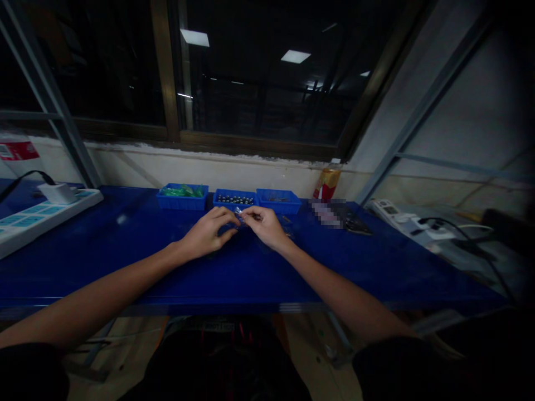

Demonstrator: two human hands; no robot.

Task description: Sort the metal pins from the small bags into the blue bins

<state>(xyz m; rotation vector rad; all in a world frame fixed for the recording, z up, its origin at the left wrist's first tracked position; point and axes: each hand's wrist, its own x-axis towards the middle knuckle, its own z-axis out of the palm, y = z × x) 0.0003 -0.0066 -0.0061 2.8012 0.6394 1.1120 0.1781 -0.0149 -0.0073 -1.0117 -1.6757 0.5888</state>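
Observation:
Above the blue table, my right hand point(266, 227) pinches a small shiny, clear-looking piece point(238, 210) between thumb and fingertips; its kind is too small and blurred to tell. My left hand point(209, 232) is just to the left of it, thumb and fingers curved but apart, with nothing visible between them. The left fingertips come close to the shiny piece; whether they touch it I cannot tell. Just behind the hands is a blue bin point(216, 199) of small round metallic parts. Some small loose pieces point(286, 219) lie beside the right hand.
A blue bin of green pieces point(183, 191) stands back left, another bin point(279, 196) with small thin parts back right. A red-and-gold package point(328, 184) and a dark flat object point(355, 220) lie right. Power strips point(45, 214) point(399, 218) flank the table point(125, 262).

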